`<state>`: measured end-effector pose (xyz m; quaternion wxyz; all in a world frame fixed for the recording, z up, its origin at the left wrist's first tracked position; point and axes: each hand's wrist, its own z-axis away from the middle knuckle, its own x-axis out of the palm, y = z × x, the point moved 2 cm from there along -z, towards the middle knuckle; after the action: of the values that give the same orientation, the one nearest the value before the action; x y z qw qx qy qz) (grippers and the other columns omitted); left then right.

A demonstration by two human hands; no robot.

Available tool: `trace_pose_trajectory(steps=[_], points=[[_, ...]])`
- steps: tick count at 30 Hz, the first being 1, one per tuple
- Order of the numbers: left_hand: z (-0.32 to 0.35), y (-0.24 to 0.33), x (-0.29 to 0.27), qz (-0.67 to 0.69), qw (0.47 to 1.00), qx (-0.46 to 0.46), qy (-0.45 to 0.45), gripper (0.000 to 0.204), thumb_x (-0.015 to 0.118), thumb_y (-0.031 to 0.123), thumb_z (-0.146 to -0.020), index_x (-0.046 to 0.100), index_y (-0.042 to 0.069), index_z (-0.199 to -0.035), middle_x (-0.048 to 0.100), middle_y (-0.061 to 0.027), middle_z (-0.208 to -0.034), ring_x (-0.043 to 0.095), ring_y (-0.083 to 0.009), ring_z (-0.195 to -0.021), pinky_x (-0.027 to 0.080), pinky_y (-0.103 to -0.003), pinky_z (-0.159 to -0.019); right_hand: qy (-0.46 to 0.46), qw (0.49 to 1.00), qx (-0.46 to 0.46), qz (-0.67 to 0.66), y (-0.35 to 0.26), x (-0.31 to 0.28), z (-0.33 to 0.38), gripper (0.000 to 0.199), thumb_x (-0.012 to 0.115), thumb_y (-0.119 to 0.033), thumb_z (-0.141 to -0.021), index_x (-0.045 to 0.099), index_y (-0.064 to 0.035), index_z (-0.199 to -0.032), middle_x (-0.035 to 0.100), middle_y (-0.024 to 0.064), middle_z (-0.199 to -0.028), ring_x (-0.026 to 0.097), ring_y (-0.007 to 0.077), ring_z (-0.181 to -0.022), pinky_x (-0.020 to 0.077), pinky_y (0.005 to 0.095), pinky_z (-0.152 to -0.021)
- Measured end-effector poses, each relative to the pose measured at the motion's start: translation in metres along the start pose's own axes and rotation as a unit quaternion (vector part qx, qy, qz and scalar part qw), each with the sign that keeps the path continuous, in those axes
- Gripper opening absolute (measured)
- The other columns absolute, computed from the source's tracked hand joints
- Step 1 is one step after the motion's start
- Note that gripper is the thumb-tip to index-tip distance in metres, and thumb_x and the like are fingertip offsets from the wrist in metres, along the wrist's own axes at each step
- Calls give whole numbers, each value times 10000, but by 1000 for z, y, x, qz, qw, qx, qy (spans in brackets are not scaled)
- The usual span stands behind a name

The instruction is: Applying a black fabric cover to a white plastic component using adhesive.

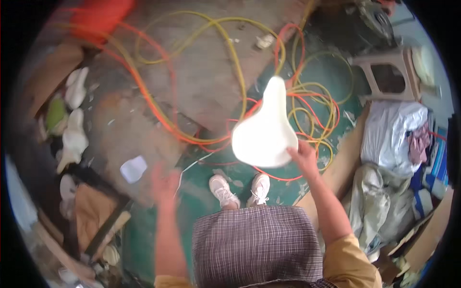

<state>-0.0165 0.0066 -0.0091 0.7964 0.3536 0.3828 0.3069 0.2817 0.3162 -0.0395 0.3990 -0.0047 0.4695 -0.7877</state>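
Note:
A white bicycle saddle-shaped piece [265, 132] hangs in front of me, its narrow nose pointing away. My right hand [303, 157] grips its wide rear edge at the right corner, thumb on top. Off to the left, my left hand [165, 181] is smeared by motion and touches nothing that I can make out. Its fingers are too blurred to read. A small pale scrap [133, 169] lies just beyond it on the left.
Orange and yellow hoses [156, 105] loop across the floor ahead. At right stand a beige plastic stool [384, 77] and a silvery sack [393, 137]. White pieces [74, 137] and a brown cardboard piece [95, 211] lie along the left. A blurred red object [101, 19] is at far left.

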Motion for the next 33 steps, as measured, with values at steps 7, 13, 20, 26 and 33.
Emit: trace_pose_trajectory(steps=[7, 13, 20, 26, 33], points=[[106, 200, 1, -255, 964, 6, -69, 939, 768, 475, -570, 376, -2, -1278, 502, -212, -1206, 494, -346, -1115, 413, -399, -920, -98, 981, -130, 102, -225, 21, 179, 248, 674, -69, -715, 566, 28, -916, 555, 66, -623, 509, 106, -522, 436, 253, -505], [176, 238, -101, -206, 976, -59, 39, 923, 779, 505, -549, 425, -6, -1231, 575, -201, -1100, 577, -335, -997, 461, -383, -850, -164, 919, -269, 235, -307, 49, 258, 257, 695, -128, -669, 551, 2, -838, 533, 99, -578, 529, 217, -488, 441, 322, -485], [224, 269, -238, -54, 980, -113, 156, 713, 792, 393, -601, 527, -5, -1129, 636, -163, -971, 623, -280, -906, 484, -352, -799, -272, 860, -349, 254, -445, 113, 318, 271, 704, -186, -661, 561, -5, -803, 527, 94, -575, 535, 222, -511, 429, 340, -492], [224, 284, -357, 211, 962, -8, 171, 445, 709, 195, -732, 563, -8, -1100, 637, -94, -979, 604, -142, -833, 485, -303, -758, -399, 805, -369, 238, -577, 185, 335, 376, 705, -274, -717, 572, -18, -959, 531, 72, -626, 511, 155, -562, 439, 300, -555], [139, 324, -482, 432, 875, 62, 211, 420, 568, 71, -777, 507, 0, -1186, 575, -112, -1106, 549, -196, -985, 404, -318, -893, -164, 712, -670, 130, -805, 306, 214, 396, 649, -285, -745, 545, -7, -1007, 541, 153, -945, 557, 296, -837, 461, 376, -742]])
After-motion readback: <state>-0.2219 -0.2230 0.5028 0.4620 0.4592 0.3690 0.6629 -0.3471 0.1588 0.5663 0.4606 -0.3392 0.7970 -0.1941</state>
